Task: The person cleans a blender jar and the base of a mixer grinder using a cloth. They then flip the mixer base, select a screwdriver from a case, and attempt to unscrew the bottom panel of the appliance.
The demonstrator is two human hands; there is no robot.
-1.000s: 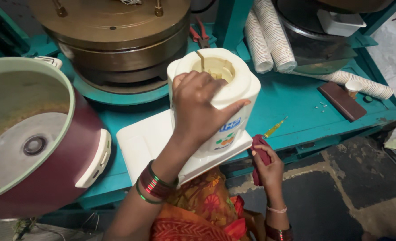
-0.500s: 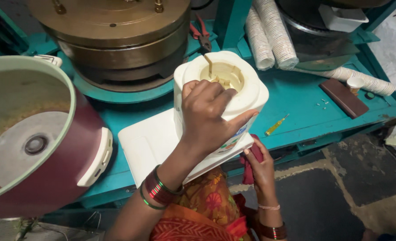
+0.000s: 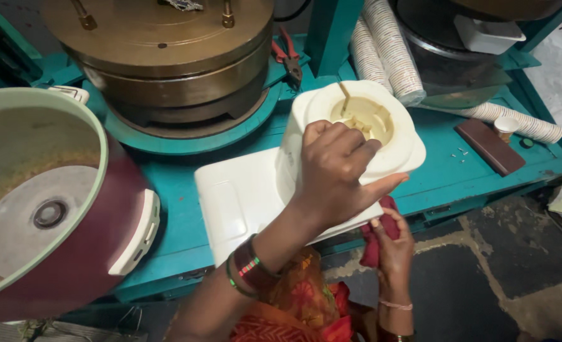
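Fingers of the left hand (image 3: 338,168) grip the rim of a white jug (image 3: 357,136) standing on a white base (image 3: 243,199) on the teal bench (image 3: 458,174). Right hand (image 3: 392,244) closes on a red cloth (image 3: 376,244) below the edge. Stacked paper cups (image 3: 382,50) and a maroon bin (image 3: 72,215) crowd either side.

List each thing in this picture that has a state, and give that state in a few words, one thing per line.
White tub: open, tilted, stick inside.
Left hand: gripping the tub's rim.
Right hand: closed on a red cloth.
Maroon cooker: lid open.
Paper cups: stacked, lying down.
Pliers: shut, lying flat.
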